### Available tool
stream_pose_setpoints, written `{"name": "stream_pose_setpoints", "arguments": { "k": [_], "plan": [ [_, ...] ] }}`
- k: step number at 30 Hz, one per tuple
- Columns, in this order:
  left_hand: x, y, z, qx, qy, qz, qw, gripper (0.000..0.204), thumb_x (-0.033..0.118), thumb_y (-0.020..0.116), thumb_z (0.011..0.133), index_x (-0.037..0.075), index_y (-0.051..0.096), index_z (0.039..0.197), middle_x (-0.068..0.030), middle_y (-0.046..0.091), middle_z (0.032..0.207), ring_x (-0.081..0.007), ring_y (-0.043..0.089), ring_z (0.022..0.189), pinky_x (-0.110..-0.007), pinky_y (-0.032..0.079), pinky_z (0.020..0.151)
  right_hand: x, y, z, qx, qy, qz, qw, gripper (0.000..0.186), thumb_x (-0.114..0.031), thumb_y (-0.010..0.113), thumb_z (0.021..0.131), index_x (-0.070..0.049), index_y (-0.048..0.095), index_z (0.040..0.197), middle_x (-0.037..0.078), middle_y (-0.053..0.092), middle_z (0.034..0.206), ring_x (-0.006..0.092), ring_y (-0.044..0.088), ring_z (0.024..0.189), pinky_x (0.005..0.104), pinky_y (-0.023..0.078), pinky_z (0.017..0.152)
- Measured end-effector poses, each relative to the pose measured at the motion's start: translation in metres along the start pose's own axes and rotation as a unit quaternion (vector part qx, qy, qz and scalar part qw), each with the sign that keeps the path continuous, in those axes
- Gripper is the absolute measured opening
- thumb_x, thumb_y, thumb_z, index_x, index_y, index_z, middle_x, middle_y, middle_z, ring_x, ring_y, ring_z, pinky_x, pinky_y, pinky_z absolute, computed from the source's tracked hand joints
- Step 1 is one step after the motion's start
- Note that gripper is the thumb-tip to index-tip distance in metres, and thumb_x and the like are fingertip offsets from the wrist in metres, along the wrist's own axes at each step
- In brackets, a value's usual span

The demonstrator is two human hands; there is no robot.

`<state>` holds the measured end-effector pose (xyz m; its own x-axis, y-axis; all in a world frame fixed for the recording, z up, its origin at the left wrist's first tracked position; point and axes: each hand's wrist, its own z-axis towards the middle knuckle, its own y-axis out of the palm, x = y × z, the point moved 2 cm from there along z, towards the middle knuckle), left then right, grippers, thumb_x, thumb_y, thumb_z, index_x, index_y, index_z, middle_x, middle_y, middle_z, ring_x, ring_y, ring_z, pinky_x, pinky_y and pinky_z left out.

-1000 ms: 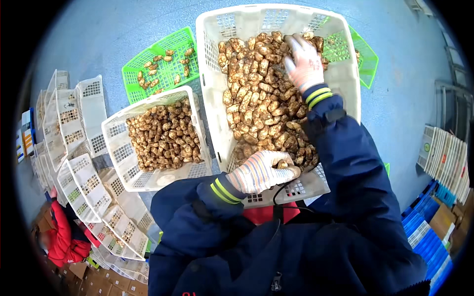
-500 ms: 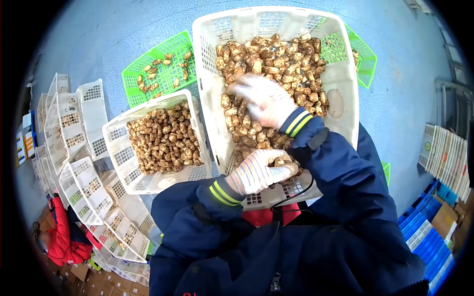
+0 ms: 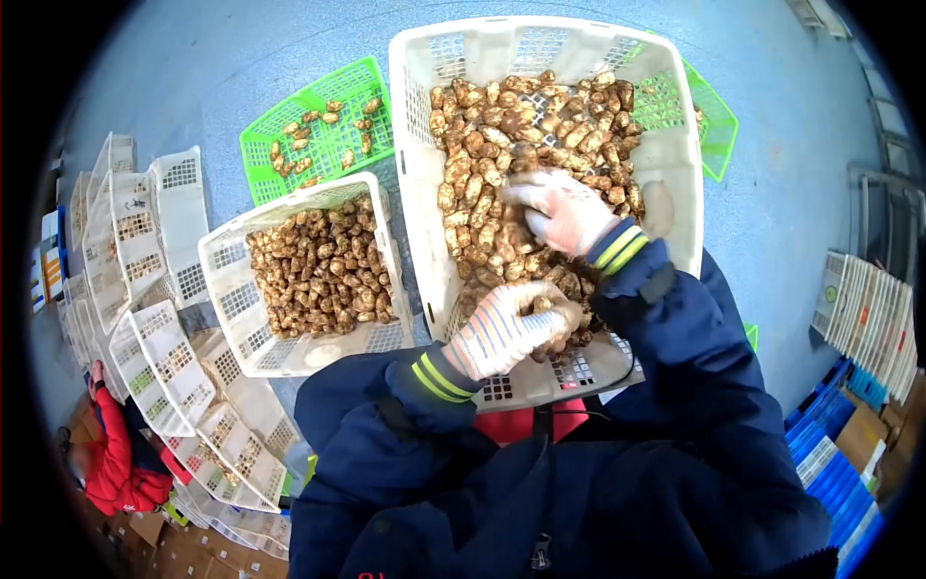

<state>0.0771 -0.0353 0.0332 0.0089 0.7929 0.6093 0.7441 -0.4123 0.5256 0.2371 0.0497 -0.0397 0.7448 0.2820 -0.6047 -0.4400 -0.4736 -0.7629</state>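
Tubers (image 3: 473, 185) under right fingers (image 3: 532, 190), some in left fingers (image 3: 522, 293).

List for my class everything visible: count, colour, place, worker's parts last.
Large crate: one, white, centre
Small crate: one, white, beside it
Tubers: many, brown, inside both
Baskets: at least two, green, flanking large crate
Far crates: many, white, left
Person: one, red jacket, lower left
Cardboard boxes: several, brown, lower left
Blue stack: one, blue, lower right
Pale stack: one, white, right
Floor: one, blue, beneath
Sleeves: two, navy, lower centre
Left hand: one, white striped glove, near rim, holding tubers
Right hand: one, white glove, over tubers
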Motion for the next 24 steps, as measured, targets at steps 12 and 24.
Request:
{"name": "stream_pose_setpoints", "arguments": {
  "k": [12, 24],
  "plan": [
    [-0.008, -0.011, 0.006, 0.095, 0.075, -0.227, 0.966, 0.03, 0.025, 0.053, 0.096, 0.0, 0.056, 0.11, -0.011, 0.064, 0.088, -0.0182, 0.064, 0.071, -0.026, 0.051, 0.054, 0.052, -0.024, 0.062, 0.113, -0.023, -0.124, 0.986, 0.05, -0.017, 0.054, 0.082, -0.019, 0.051, 0.132, 0.008, 0.048, 0.137, 0.0325, 0.044, 0.124, 0.0406, 0.036, 0.106],
    [-0.004, -0.011, 0.003, 0.104, 0.127, -0.181, 0.97, 0.021, 0.015, 0.058, 0.092, -0.002, 0.055, 0.105, -0.0093, 0.063, 0.086, -0.0161, 0.063, 0.075, -0.026, 0.053, 0.058, 0.002, 0.006, -0.003, 0.03, -0.072, -0.031, 0.996, 0.028, -0.01, 0.056, 0.081, -0.01, 0.065, 0.107, 0.011, 0.063, 0.108, 0.0315, 0.059, 0.099, 0.04, 0.047, 0.089]
  ]
}}
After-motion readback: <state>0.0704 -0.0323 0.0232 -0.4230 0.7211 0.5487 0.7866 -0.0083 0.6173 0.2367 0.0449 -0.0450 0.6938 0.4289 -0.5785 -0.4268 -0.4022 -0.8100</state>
